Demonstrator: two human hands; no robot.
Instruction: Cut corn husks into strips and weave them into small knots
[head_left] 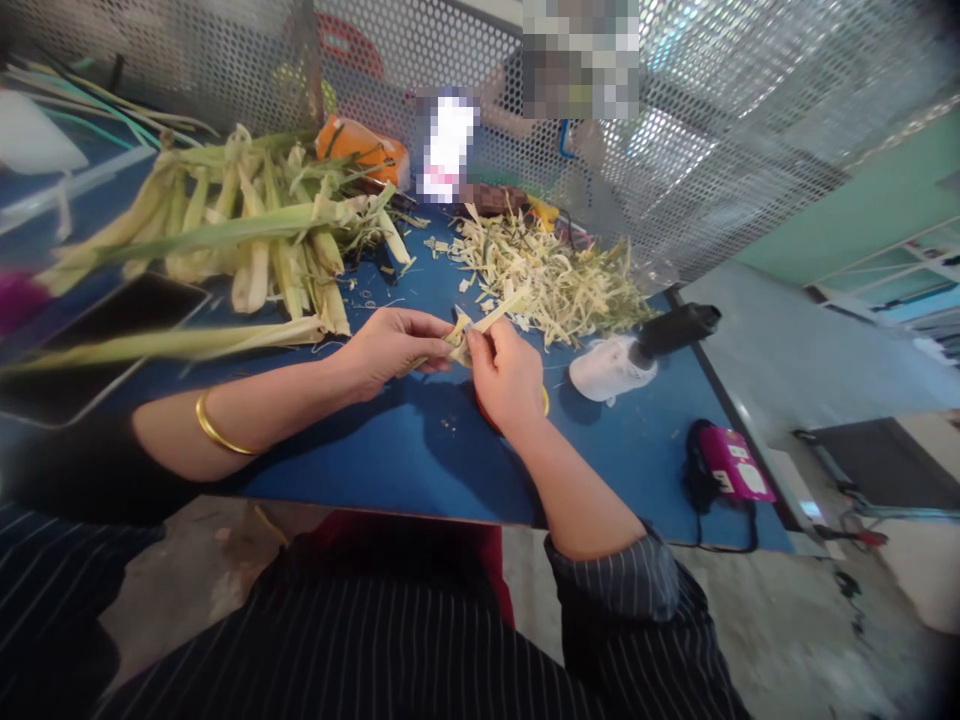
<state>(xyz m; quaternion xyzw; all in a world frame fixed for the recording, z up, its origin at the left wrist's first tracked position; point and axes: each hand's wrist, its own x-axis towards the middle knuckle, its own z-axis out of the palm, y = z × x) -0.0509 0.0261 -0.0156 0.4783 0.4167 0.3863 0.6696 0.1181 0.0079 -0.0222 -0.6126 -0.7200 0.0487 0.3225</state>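
Observation:
Above the blue table's middle, my left hand (pixel 401 352) pinches a pale leafy piece of plant stalk (pixel 457 350) between thumb and fingers. Closed beside it, my right hand (pixel 510 380) grips scissors (pixel 546 402); their yellow-orange handles show around the palm, and a small blade tip appears near the piece. A pale strip (pixel 504 310) rises from between the right fingers. Most of the scissors is hidden by the hand. To the left lies a pile of long green-white leafy stalks (pixel 255 240). Beyond my right hand is a heap of shredded peelings (pixel 555 275).
A white bottle (pixel 611 370) with a black top lies right of my hands. Farther right sits a magenta box (pixel 739 465) with a black cord. A dark tablet-like panel (pixel 82 340) lies left. An orange packet (pixel 364 150) and a perforated metal screen (pixel 420 60) stand behind.

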